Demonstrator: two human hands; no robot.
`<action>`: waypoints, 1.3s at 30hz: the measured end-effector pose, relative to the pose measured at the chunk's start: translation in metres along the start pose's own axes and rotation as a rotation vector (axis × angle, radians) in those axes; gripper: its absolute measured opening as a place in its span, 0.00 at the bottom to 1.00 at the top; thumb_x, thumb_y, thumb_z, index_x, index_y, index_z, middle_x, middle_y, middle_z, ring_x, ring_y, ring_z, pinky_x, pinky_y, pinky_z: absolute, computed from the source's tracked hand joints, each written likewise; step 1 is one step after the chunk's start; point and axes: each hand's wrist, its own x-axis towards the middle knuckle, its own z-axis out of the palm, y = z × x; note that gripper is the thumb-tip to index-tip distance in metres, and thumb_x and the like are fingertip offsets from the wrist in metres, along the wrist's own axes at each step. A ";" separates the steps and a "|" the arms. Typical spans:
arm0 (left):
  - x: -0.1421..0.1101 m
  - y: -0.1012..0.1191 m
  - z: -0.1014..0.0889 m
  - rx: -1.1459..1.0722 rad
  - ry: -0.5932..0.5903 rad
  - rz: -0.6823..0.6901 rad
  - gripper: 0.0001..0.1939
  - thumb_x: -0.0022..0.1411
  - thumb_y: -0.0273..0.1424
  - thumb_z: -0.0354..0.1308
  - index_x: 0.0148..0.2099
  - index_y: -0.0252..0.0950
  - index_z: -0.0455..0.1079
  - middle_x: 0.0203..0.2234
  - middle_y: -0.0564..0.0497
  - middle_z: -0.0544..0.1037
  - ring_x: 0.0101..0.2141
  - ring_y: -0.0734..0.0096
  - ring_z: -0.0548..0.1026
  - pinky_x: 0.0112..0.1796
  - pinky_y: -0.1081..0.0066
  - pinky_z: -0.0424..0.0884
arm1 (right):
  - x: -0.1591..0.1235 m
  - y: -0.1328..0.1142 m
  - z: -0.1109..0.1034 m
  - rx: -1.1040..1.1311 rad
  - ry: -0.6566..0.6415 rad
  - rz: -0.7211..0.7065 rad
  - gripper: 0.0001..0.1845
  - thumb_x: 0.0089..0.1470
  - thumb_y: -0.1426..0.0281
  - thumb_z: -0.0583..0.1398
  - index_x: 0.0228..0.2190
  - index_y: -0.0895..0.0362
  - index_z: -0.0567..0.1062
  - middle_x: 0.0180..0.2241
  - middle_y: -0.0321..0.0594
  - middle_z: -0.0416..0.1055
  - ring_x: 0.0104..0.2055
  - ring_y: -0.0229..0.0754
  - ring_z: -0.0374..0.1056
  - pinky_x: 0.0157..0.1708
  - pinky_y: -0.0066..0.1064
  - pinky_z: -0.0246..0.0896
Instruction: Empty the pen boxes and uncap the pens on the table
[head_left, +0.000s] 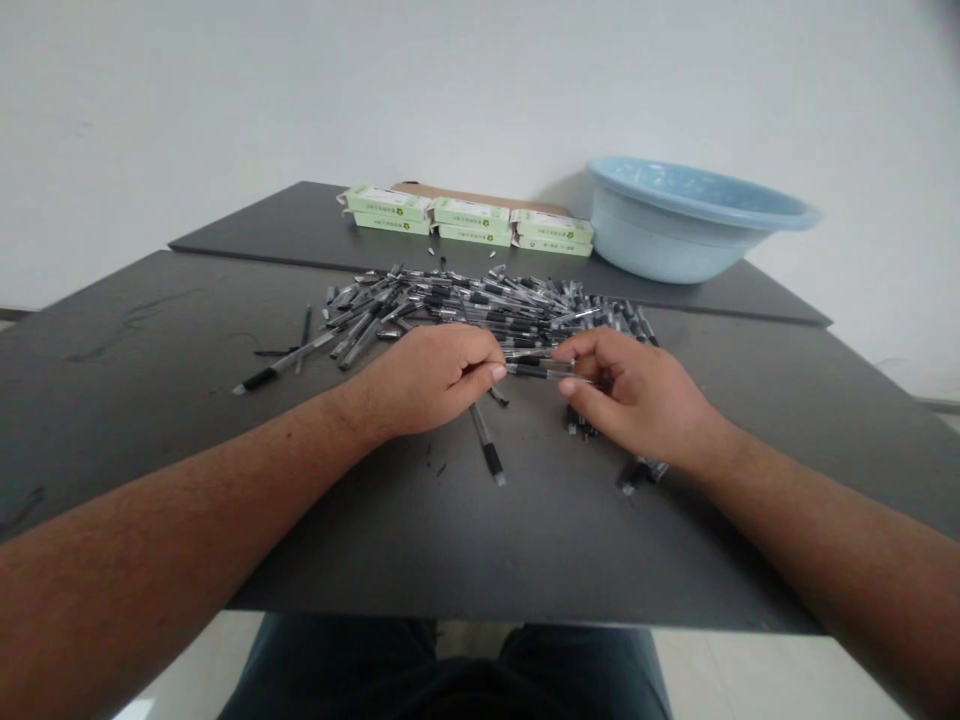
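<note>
A clear pen with a black grip [536, 371] spans the gap between my two hands just above the dark table [187, 400]. My left hand [431, 378] is closed, pinching the pen's left end. My right hand [637, 395] pinches its right end, with more pens [641, 472] poking out beneath the palm. Behind my hands lies a wide pile of similar pens [487, 305]. One single pen [486, 442] lies on the table under my left hand.
Several green boxes [469, 220] line the back of the table, with a light blue basin [686, 215] to their right. A few stray pens [281, 365] lie left of the pile. The table's front edge is close to my lap.
</note>
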 end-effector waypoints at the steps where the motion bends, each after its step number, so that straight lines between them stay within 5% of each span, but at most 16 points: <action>1: 0.000 0.000 0.000 -0.001 0.002 0.003 0.15 0.75 0.34 0.51 0.40 0.36 0.77 0.34 0.48 0.84 0.36 0.64 0.79 0.39 0.66 0.69 | 0.000 0.000 0.000 0.001 0.005 0.009 0.10 0.61 0.66 0.65 0.45 0.52 0.79 0.30 0.34 0.81 0.28 0.42 0.75 0.32 0.33 0.67; 3: -0.001 0.000 0.000 -0.003 0.004 0.005 0.15 0.75 0.34 0.51 0.40 0.36 0.77 0.34 0.48 0.84 0.36 0.64 0.79 0.39 0.66 0.69 | 0.000 0.000 0.000 -0.020 -0.008 -0.020 0.04 0.61 0.67 0.64 0.39 0.52 0.79 0.31 0.35 0.81 0.31 0.42 0.76 0.34 0.33 0.68; 5: -0.001 0.000 -0.001 -0.004 0.010 0.006 0.14 0.75 0.34 0.52 0.40 0.36 0.77 0.34 0.48 0.83 0.36 0.64 0.79 0.39 0.66 0.69 | 0.000 -0.001 -0.001 -0.045 -0.031 -0.066 0.09 0.67 0.66 0.60 0.35 0.52 0.80 0.34 0.39 0.83 0.36 0.44 0.79 0.39 0.34 0.69; 10: -0.001 -0.001 0.000 -0.007 0.006 0.015 0.14 0.76 0.33 0.52 0.40 0.35 0.77 0.34 0.48 0.83 0.36 0.64 0.79 0.39 0.66 0.68 | 0.000 -0.001 0.000 -0.016 -0.011 -0.019 0.09 0.65 0.64 0.64 0.44 0.53 0.81 0.30 0.35 0.81 0.31 0.43 0.77 0.34 0.33 0.67; 14: 0.000 0.000 0.000 -0.006 -0.001 0.010 0.15 0.76 0.34 0.51 0.39 0.36 0.76 0.34 0.48 0.83 0.37 0.63 0.79 0.39 0.66 0.69 | 0.001 -0.001 0.000 -0.041 -0.047 -0.066 0.11 0.69 0.63 0.60 0.35 0.52 0.80 0.32 0.38 0.82 0.34 0.44 0.78 0.37 0.34 0.66; 16: 0.000 0.001 0.000 -0.009 -0.001 0.008 0.15 0.76 0.34 0.51 0.39 0.36 0.76 0.34 0.48 0.83 0.36 0.64 0.79 0.39 0.66 0.69 | 0.001 -0.001 0.001 -0.031 -0.052 -0.059 0.14 0.72 0.62 0.57 0.38 0.52 0.81 0.32 0.38 0.82 0.35 0.44 0.78 0.37 0.34 0.66; 20: 0.000 0.000 0.000 -0.014 0.004 0.017 0.15 0.76 0.34 0.52 0.40 0.36 0.76 0.34 0.48 0.83 0.36 0.64 0.78 0.39 0.66 0.68 | 0.000 -0.002 0.001 -0.011 -0.030 0.019 0.08 0.63 0.65 0.64 0.44 0.53 0.79 0.28 0.33 0.79 0.29 0.42 0.74 0.32 0.32 0.64; 23: -0.001 -0.001 0.001 -0.017 0.001 0.016 0.14 0.76 0.34 0.52 0.39 0.36 0.76 0.34 0.49 0.82 0.36 0.64 0.78 0.39 0.66 0.68 | 0.001 -0.002 0.001 -0.023 -0.061 -0.037 0.10 0.68 0.64 0.59 0.35 0.53 0.79 0.31 0.37 0.81 0.33 0.43 0.76 0.35 0.33 0.64; 27: -0.002 -0.001 0.001 -0.031 0.007 0.025 0.14 0.76 0.33 0.52 0.40 0.35 0.77 0.34 0.49 0.83 0.36 0.65 0.78 0.39 0.67 0.68 | 0.000 -0.001 0.001 0.013 -0.054 -0.003 0.09 0.67 0.63 0.62 0.42 0.53 0.80 0.32 0.36 0.82 0.32 0.42 0.77 0.34 0.32 0.65; 33: -0.002 0.000 0.000 -0.031 -0.002 0.030 0.14 0.76 0.32 0.53 0.40 0.35 0.77 0.34 0.49 0.83 0.36 0.65 0.78 0.39 0.67 0.68 | 0.001 -0.001 0.003 -0.011 -0.082 -0.052 0.12 0.71 0.63 0.57 0.39 0.53 0.80 0.35 0.38 0.83 0.38 0.43 0.79 0.39 0.33 0.66; 36: -0.002 0.000 0.001 -0.032 0.000 0.027 0.14 0.76 0.33 0.53 0.41 0.35 0.77 0.34 0.49 0.83 0.36 0.65 0.78 0.39 0.67 0.67 | 0.001 -0.002 0.003 0.017 -0.064 0.003 0.08 0.66 0.64 0.62 0.44 0.53 0.79 0.32 0.35 0.82 0.32 0.41 0.77 0.34 0.32 0.64; 39: -0.002 0.000 0.001 -0.031 -0.007 0.028 0.14 0.76 0.33 0.52 0.41 0.35 0.77 0.35 0.49 0.83 0.37 0.64 0.79 0.40 0.66 0.68 | 0.001 -0.002 0.003 -0.012 -0.080 -0.010 0.06 0.66 0.65 0.62 0.38 0.53 0.78 0.30 0.36 0.81 0.31 0.42 0.76 0.34 0.32 0.64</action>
